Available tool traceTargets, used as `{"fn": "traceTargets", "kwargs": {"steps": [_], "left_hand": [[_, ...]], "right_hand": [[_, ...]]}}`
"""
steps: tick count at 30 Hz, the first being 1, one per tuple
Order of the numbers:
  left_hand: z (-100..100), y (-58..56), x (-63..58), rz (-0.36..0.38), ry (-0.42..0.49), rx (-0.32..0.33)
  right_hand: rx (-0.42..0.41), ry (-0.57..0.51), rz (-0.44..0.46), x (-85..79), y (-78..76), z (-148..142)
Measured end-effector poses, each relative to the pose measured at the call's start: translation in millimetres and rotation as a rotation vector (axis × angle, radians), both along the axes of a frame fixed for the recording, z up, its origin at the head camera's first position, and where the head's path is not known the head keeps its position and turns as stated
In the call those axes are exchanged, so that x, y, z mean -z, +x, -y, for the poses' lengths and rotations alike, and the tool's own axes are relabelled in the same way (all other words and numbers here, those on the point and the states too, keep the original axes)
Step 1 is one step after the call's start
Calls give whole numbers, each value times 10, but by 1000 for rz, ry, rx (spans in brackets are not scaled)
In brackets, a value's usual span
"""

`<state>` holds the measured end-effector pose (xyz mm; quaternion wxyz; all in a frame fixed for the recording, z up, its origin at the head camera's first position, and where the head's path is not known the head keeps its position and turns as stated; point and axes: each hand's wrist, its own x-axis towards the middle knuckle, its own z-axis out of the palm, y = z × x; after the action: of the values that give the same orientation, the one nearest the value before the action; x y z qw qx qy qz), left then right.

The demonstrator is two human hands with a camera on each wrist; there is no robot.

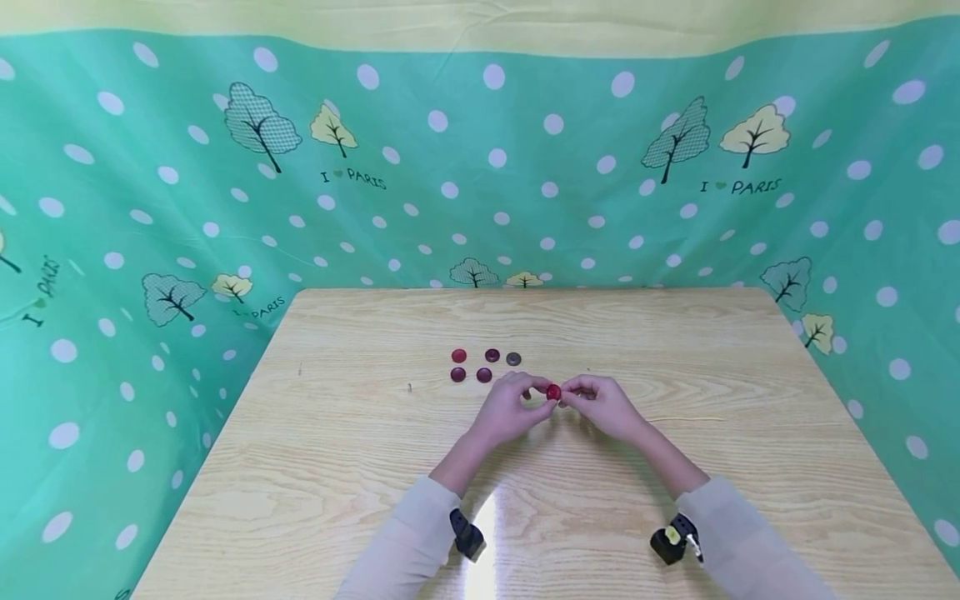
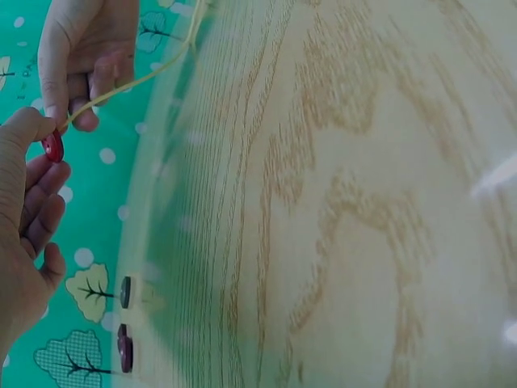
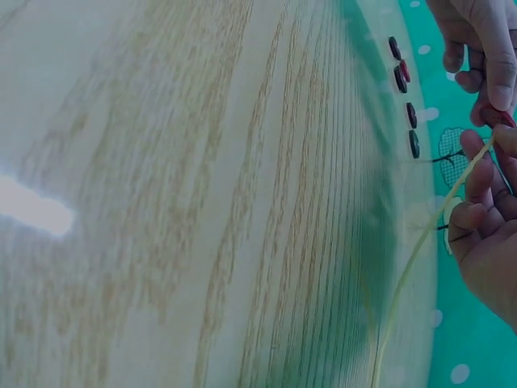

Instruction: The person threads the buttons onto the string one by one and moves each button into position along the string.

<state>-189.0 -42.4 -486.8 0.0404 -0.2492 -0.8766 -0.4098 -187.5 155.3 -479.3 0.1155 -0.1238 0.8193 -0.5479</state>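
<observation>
My left hand (image 1: 510, 410) pinches a round red button (image 1: 553, 392) between thumb and forefinger, its face towards the head camera. Close against it, my right hand (image 1: 606, 408) pinches a thin yellow cord (image 3: 420, 241) right at the button. Whether the cord passes through a hole cannot be made out. From the right fingers the cord trails off to the right, its far part (image 1: 686, 419) lying on the table. In the left wrist view the red button (image 2: 52, 146) is seen nearly edge-on, with the cord (image 2: 133, 83) leading away from it.
Several loose buttons lie beyond my left hand on the wooden table (image 1: 337, 467): a red one (image 1: 459, 356), dark purple ones (image 1: 483, 375) and a grey one (image 1: 513, 359). A green dotted cloth (image 1: 480, 167) hangs behind the table and at both sides.
</observation>
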Motion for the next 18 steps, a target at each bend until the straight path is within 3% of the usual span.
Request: {"fn": "traceTargets", "kwargs": {"steps": [8,18], "left_hand": [[-6,12,-5,49,19,5],[1,21,-6,59,38,-6]], "right_hand": [[-4,-41,37,-17,-2,22],[-21,-81,83,-12,-12,9]]}}
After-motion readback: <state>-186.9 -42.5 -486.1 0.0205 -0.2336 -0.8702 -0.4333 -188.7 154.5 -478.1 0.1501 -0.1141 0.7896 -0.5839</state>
